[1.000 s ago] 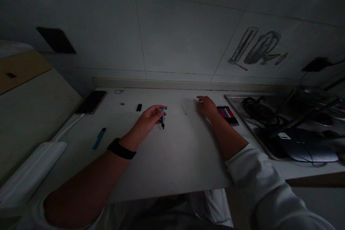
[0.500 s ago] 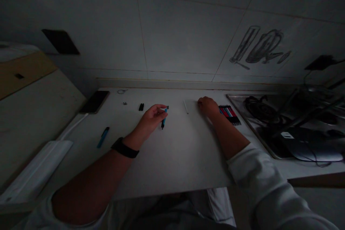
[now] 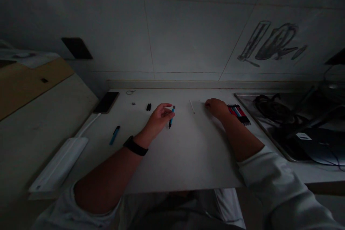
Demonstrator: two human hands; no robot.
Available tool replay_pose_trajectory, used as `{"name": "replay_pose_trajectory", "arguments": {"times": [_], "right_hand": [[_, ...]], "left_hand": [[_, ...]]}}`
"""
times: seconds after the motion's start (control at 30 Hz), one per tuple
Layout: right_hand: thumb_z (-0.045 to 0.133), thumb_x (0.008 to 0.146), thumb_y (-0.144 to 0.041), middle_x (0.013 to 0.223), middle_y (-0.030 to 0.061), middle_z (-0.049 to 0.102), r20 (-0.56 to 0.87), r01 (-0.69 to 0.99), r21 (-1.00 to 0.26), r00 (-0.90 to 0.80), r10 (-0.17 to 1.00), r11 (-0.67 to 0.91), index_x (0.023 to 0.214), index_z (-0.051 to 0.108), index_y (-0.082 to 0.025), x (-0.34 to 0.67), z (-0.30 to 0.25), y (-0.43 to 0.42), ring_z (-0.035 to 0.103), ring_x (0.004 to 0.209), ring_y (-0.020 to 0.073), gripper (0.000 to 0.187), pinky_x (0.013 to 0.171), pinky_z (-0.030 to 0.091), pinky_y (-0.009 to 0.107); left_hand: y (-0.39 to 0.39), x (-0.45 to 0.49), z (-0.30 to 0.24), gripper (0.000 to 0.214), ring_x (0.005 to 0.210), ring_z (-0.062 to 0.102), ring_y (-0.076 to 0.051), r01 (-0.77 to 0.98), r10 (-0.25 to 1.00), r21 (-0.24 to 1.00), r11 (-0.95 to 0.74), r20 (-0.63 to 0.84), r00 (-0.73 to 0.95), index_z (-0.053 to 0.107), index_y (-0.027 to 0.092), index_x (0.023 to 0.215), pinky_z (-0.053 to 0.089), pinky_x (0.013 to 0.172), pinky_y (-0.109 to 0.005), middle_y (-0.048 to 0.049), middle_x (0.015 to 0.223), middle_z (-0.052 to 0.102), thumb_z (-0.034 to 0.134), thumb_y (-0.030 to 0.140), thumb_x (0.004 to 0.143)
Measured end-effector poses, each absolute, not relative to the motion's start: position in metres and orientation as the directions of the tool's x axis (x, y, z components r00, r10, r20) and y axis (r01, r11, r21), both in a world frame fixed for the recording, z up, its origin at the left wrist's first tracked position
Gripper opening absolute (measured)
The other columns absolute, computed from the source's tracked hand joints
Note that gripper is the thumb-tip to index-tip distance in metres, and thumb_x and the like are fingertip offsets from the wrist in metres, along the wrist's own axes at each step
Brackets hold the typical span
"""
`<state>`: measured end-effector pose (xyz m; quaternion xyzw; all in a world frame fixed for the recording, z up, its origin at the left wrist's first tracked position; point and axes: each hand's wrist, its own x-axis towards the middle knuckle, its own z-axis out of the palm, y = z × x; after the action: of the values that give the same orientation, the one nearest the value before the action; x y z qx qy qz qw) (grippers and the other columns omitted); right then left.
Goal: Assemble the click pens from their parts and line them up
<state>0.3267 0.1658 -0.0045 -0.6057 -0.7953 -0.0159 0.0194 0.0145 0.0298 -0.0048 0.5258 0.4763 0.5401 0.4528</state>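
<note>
My left hand (image 3: 159,118) pinches a blue pen barrel (image 3: 171,119) above the white table (image 3: 183,151), with a small black piece at its upper end. A black band is on that wrist. My right hand (image 3: 217,108) rests curled on the table further back, next to a bundle of coloured pens (image 3: 239,112); what its fingers hold is hidden. Between the hands lies a thin white pen refill (image 3: 192,106).
A second blue pen (image 3: 114,135) lies at the left. Small black caps (image 3: 148,106) and a dark phone (image 3: 106,102) sit near the wall. A white cable runs to a white pad (image 3: 58,167). At the right stands a tray of cables (image 3: 272,109).
The view has shifted, so everything sits further right in the picture. My right hand's fingers have curled in from stretched out. The left hand keeps hold of the blue pen barrel.
</note>
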Motion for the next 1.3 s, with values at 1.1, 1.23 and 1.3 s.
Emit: {"name": "replay_pose_trajectory", "arguments": {"times": [1.1, 1.23, 1.3], "right_hand": [[0.076, 0.087, -0.043, 0.099, 0.0047, 0.074, 0.374, 0.064, -0.892, -0.452, 0.81, 0.448, 0.102, 0.074, -0.024, 0.228, 0.01, 0.063, 0.071, 0.091, 0.0181, 0.024, 0.086, 0.056, 0.034], [0.074, 0.088, -0.045, 0.099, 0.0047, 0.074, 0.401, 0.133, -0.877, -0.331, 0.854, 0.463, 0.102, 0.074, -0.025, 0.237, 0.01, 0.076, 0.069, 0.09, 0.0187, 0.024, 0.085, 0.055, 0.035], [0.07, 0.09, -0.046, 0.096, 0.0042, 0.074, 0.412, 0.173, -0.875, -0.224, 0.883, 0.452, 0.103, 0.073, -0.025, 0.245, 0.01, 0.087, 0.068, 0.087, 0.0187, 0.025, 0.083, 0.054, 0.035]], "left_hand": [[0.019, 0.022, 0.002, 0.017, 0.09, 0.07, -0.018, 0.198, 0.939, 0.919, -0.341, 0.326, 0.105, 0.072, 0.02, 0.096, 0.055, 0.087, -0.034, -0.0052, 0.095, 0.075, 0.079, 0.03, 0.084], [0.022, 0.019, 0.001, 0.024, 0.089, 0.069, -0.017, 0.102, 0.947, 0.941, -0.323, 0.321, 0.034, 0.071, 0.02, 0.098, 0.055, 0.084, -0.032, -0.0054, 0.097, 0.073, 0.082, 0.032, 0.081], [0.024, 0.017, 0.001, 0.026, 0.089, 0.068, -0.016, 0.044, 0.947, 0.946, -0.32, 0.321, -0.007, 0.07, 0.019, 0.098, 0.055, 0.084, -0.03, -0.0049, 0.097, 0.072, 0.084, 0.032, 0.079]]}}
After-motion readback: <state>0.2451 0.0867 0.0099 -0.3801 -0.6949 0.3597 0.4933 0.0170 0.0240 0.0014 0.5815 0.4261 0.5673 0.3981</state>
